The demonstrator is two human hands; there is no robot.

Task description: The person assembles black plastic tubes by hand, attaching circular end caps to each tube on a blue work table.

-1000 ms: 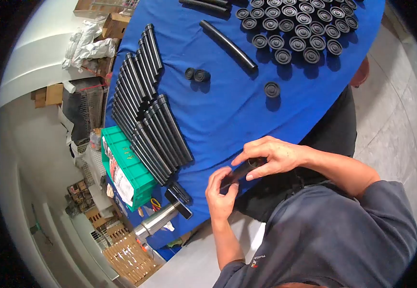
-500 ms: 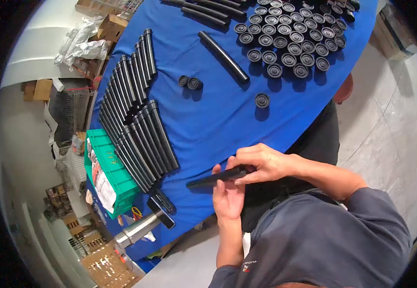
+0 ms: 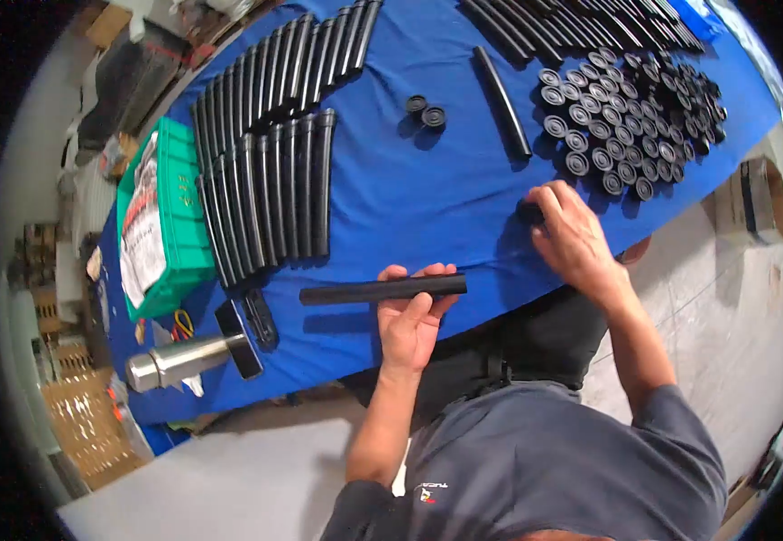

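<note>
A black tube (image 3: 355, 292) lies across my left hand (image 3: 408, 323), held level above the blue cloth with the thumb over it and the fingers behind. To the right, my right hand (image 3: 575, 236) has its fingers curled round a round black cap (image 3: 529, 212) at the cloth, partly hidden by the fingertips. Two more black caps (image 3: 432, 116) sit near the middle of the cloth. A single black tube (image 3: 502, 102) rests to the right of them. Many ringed black caps (image 3: 602, 131) are grouped at the upper right.
Rows of black tubes (image 3: 268, 194) lie at the left, beside a green crate (image 3: 190, 212). A steel flask (image 3: 181, 361) and a phone (image 3: 239, 340) are at the lower left of the blue cloth (image 3: 382, 198). More tubes (image 3: 500, 27) lie along the top.
My right hand has left the tube and moved right to the single cap. My left hand still holds the tube, now more level. The whole view has shifted.
</note>
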